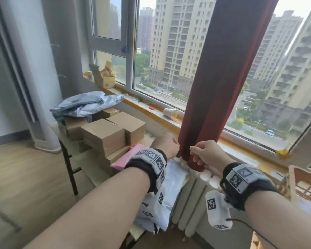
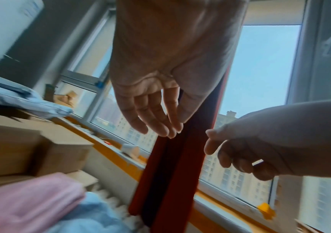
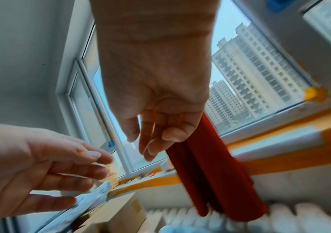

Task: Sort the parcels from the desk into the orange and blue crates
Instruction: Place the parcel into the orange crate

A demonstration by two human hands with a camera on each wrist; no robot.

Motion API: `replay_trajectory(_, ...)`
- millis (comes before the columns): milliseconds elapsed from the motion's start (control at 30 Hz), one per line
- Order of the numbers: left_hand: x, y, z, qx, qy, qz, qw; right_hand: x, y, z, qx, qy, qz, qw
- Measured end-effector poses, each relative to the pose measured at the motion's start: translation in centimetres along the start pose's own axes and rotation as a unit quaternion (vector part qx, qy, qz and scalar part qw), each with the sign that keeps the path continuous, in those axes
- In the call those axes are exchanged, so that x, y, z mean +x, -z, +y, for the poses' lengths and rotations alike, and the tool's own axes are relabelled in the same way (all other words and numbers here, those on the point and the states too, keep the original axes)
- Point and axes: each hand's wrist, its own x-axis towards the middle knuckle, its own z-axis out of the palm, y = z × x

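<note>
Brown cardboard boxes (image 1: pixel 106 135) are stacked on the desk at the left, with grey poly mailers (image 1: pixel 86 105) heaped on top of them. A pink parcel (image 1: pixel 126 157) and a white bagged parcel (image 1: pixel 171 184) lie nearer, partly hidden under my left forearm. My left hand (image 1: pixel 169 144) hovers beyond the pink parcel with relaxed fingers (image 2: pixel 156 123) and holds nothing. My right hand (image 1: pixel 199 153) hangs beside it in front of the red curtain, its fingers (image 3: pixel 148 149) loosely curled and empty. Part of an orange crate (image 1: pixel 294 178) shows at the right edge. No blue crate is in view.
A red curtain (image 1: pixel 223 78) hangs down in front of the window, right behind both hands. A white radiator (image 1: pixel 192 194) stands under the yellow-edged sill. On the sill lie a tipped paper cup (image 1: pixel 170 112) and small boxes (image 1: pixel 106 76). The desk's black leg (image 1: pixel 70 168) stands on wood floor.
</note>
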Motion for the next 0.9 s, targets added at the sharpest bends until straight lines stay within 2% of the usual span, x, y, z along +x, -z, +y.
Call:
replay_trajectory(167, 0.7, 4.6, -8.0, -0.015, 0.060, 0.024, 0.998, 0.9, -6.8, -4.1, 0.010, 0.017, -0.018, 1.000)
replay_trajectory(367, 0.4, 6.8, -15.3, -0.031, 0.129, 0.070, 0.989, 1.3, -12.4, -5.3, 0.053, 0.000, -0.019, 0.998)
replay_trajectory(667, 0.4, 5.6, -19.8, -0.028, 0.172, 0.049, 0.984, 2.5, -17.1, -3.8, 0.092, -0.045, -0.049, 0.994)
replay_trajectory(900, 3.3, 5.1, -21.8, -0.034, 0.176, 0.040, 0.983, 5.8, -19.7, -2.4, 0.087, -0.073, -0.075, 0.991)
